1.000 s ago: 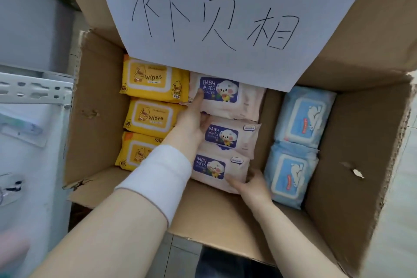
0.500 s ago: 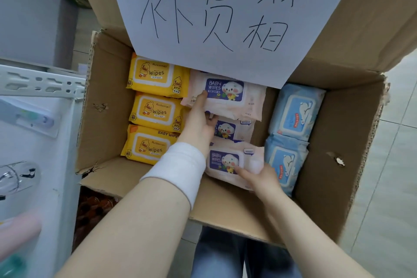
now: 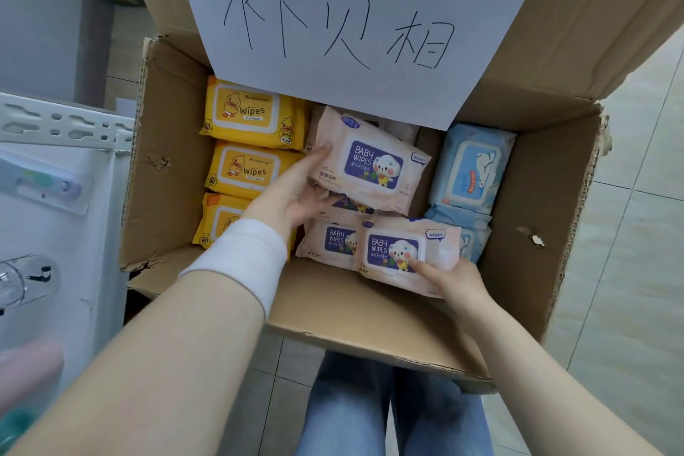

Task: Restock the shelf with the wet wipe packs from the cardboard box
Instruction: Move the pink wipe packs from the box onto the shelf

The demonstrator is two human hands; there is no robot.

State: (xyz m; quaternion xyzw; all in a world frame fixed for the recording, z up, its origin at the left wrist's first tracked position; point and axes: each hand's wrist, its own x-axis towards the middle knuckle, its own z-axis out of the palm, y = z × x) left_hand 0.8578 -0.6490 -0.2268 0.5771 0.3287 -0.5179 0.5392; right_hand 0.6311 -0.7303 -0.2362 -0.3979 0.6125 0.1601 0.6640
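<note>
An open cardboard box (image 3: pixel 533 196) holds wet wipe packs in three columns. My left hand (image 3: pixel 296 192) grips one pink baby wipes pack (image 3: pixel 370 163) by its left end, lifted and tilted above the middle column. My right hand (image 3: pixel 455 281) holds a second pink baby wipes pack (image 3: pixel 403 252) at its near right corner, raised over the box's near side. More pink packs (image 3: pixel 329 239) lie beneath them. Three yellow wipes packs (image 3: pixel 248 170) fill the left column. Two blue packs (image 3: pixel 473 167) fill the right column.
A white sheet with handwritten characters (image 3: pixel 351 11) hangs on the box's raised far flap. A white shelf with a perforated metal rail (image 3: pixel 63 126) stands at the left, with hanging items on it. Tiled floor (image 3: pixel 629 270) lies to the right. My jeans (image 3: pixel 392 411) show below the box.
Both hands have lifted a pink pack each out of the middle column. The left pack rose and tilted; the right pack came up toward the near side, uncovering packs beneath.
</note>
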